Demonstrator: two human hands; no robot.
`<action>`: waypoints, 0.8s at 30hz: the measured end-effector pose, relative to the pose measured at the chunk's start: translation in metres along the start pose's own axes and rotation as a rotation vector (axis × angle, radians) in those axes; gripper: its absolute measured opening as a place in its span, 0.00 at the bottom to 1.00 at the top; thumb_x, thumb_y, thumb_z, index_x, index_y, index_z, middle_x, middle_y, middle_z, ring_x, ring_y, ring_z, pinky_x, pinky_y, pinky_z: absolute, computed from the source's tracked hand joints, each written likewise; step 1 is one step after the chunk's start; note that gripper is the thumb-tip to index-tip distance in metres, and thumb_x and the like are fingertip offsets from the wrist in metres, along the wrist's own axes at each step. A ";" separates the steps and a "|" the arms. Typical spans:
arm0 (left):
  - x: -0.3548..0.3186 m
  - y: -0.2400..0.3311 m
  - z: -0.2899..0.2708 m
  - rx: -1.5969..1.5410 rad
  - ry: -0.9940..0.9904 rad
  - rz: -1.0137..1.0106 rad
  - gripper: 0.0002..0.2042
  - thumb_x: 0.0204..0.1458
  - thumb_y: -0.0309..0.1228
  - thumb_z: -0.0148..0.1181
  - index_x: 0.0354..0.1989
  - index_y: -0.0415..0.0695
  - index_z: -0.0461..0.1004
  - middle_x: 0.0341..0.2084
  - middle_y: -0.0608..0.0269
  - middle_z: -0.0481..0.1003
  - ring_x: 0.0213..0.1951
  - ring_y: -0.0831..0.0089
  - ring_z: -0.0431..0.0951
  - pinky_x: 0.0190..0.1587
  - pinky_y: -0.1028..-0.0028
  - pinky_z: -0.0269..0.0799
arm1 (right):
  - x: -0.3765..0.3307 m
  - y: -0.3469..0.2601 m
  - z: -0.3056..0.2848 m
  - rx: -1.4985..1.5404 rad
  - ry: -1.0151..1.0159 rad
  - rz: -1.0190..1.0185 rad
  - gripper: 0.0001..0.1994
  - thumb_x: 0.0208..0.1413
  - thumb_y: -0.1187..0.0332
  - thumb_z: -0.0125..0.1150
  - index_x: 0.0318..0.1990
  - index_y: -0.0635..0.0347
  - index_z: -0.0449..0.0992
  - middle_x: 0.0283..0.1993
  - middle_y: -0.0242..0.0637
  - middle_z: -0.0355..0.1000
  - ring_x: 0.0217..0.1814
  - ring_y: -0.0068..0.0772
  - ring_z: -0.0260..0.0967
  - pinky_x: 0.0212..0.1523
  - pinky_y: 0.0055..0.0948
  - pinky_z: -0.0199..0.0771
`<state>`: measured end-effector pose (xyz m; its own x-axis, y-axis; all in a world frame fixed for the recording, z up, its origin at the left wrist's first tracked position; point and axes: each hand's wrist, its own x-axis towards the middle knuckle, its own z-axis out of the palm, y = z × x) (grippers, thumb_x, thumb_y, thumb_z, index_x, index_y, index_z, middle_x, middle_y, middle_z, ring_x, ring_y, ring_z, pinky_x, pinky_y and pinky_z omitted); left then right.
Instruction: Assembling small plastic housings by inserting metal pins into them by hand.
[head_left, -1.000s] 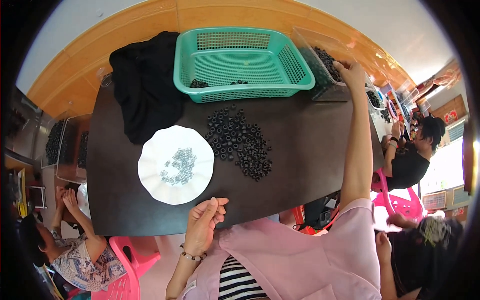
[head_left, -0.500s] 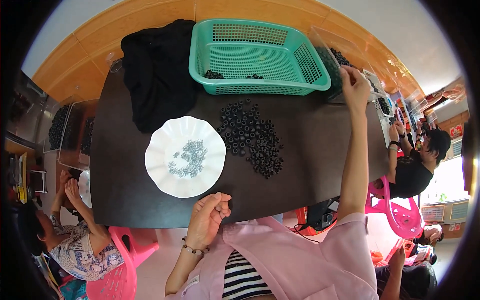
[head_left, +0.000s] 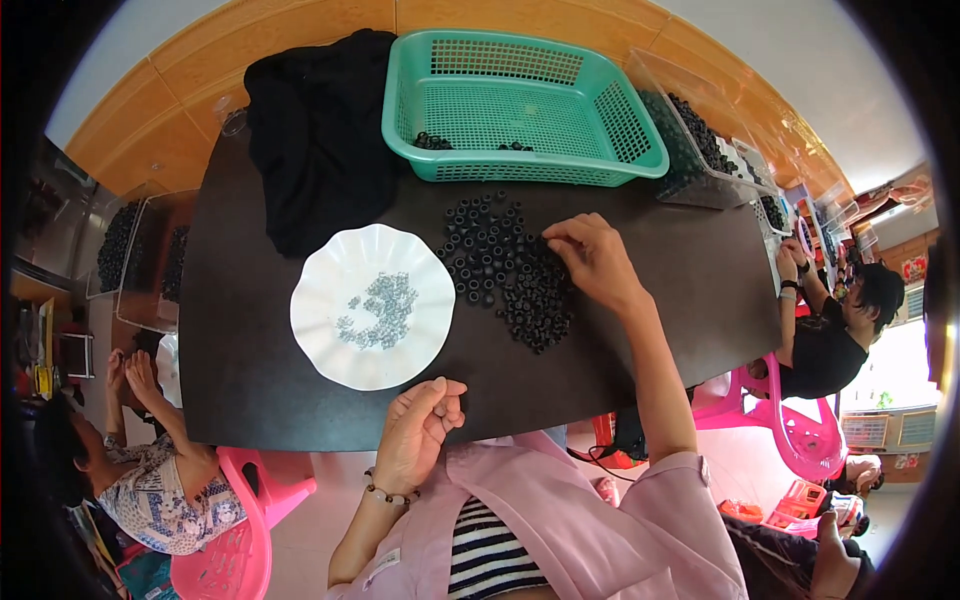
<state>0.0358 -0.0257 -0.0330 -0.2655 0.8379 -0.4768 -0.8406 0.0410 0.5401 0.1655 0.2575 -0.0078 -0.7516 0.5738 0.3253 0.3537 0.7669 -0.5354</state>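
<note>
My left hand (head_left: 415,432) is closed by the table's near edge, just below the white plate, thumb against the curled fingers. What it holds, if anything, is hidden. The scalloped white plate (head_left: 318,330) bears a patch of small clear, bead-like pieces (head_left: 385,312). To its right lies a loose pile of small black ring-shaped parts (head_left: 492,248), the larger ones behind, smaller ones toward me. Over the pile's right side is my right hand (head_left: 602,265), thumb and fingertips pinched together; I cannot make out anything between them.
A green plastic basket (head_left: 520,172) with a few black parts stands at the back. Right of it is a clear bin (head_left: 700,185) of black parts; a black cloth (head_left: 320,140) lies left. People sit at both sides, near pink chairs (head_left: 235,545). The dark table (head_left: 660,300) carries all this.
My right hand has come from the clear bin at the back right, down and left to the black pile. My left hand has stayed nearly still, closed.
</note>
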 end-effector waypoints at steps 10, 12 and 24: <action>0.000 0.003 0.003 0.003 -0.002 0.003 0.12 0.59 0.33 0.52 0.35 0.35 0.76 0.20 0.66 0.70 0.25 0.77 0.67 0.33 0.74 0.65 | 0.029 -0.019 0.025 -0.115 -0.060 -0.099 0.06 0.47 0.72 0.64 0.35 0.57 0.78 0.31 0.34 0.71 0.37 0.37 0.66 0.38 0.34 0.68; 0.000 0.003 0.003 -0.004 0.001 -0.002 0.12 0.59 0.33 0.52 0.35 0.35 0.76 0.20 0.66 0.69 0.25 0.77 0.67 0.33 0.74 0.65 | 0.032 -0.022 0.027 -0.150 -0.082 -0.065 0.06 0.46 0.71 0.65 0.34 0.56 0.78 0.31 0.34 0.72 0.38 0.38 0.66 0.38 0.35 0.69; 0.000 0.004 0.000 -0.034 -0.028 -0.021 0.13 0.60 0.34 0.52 0.35 0.35 0.76 0.20 0.66 0.70 0.25 0.78 0.67 0.33 0.74 0.65 | 0.032 -0.026 0.035 -0.175 -0.074 -0.088 0.06 0.44 0.73 0.66 0.32 0.58 0.77 0.31 0.34 0.72 0.38 0.38 0.67 0.38 0.35 0.70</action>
<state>0.0322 -0.0252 -0.0308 -0.2345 0.8521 -0.4679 -0.8617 0.0406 0.5058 0.1128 0.2457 -0.0106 -0.8206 0.4846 0.3030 0.3714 0.8551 -0.3617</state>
